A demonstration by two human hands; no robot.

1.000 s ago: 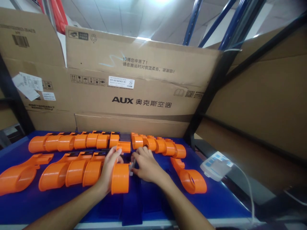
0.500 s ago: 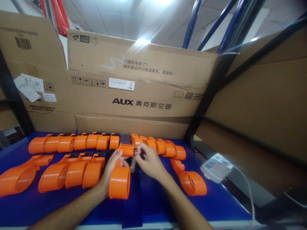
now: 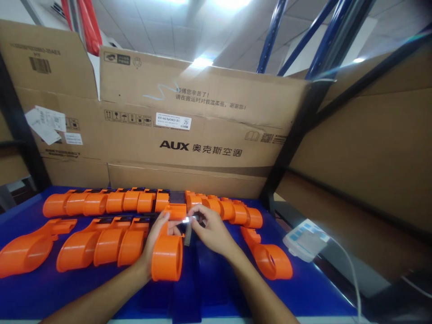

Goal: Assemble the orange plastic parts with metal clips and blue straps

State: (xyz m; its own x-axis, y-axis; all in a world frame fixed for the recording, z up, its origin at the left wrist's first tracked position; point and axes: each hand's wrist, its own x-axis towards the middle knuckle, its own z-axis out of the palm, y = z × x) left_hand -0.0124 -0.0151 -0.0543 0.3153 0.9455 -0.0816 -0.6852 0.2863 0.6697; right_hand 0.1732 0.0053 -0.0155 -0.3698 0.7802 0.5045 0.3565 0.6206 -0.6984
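Note:
My left hand [image 3: 152, 245] is closed round an orange plastic piece [image 3: 167, 261], a wide ring at the bottom with a narrow channel-shaped block at the top. My right hand [image 3: 213, 228] is beside that block, thumb and fingers pinched together. A small shiny bit [image 3: 186, 220] shows at its fingertips, close to the orange piece; its kind is too small to tell. Just below the fingers a grey flat strip [image 3: 188, 236] is partly visible, and what supports it is hidden.
Similar orange pieces stand in a back row [image 3: 94, 203], a front left group [image 3: 110, 247] and a right row [image 3: 232, 209]. A single one [image 3: 275, 261] lies at right. A white box with a cable [image 3: 305, 240] is at the blue table's [image 3: 114, 297] right edge. Cardboard [image 3: 202, 121] stands behind.
The pinched fingers of my right hand have shifted slightly down, and the shiny bit shows more brightly at their tips. My left hand still holds the orange piece. The view has tilted slightly.

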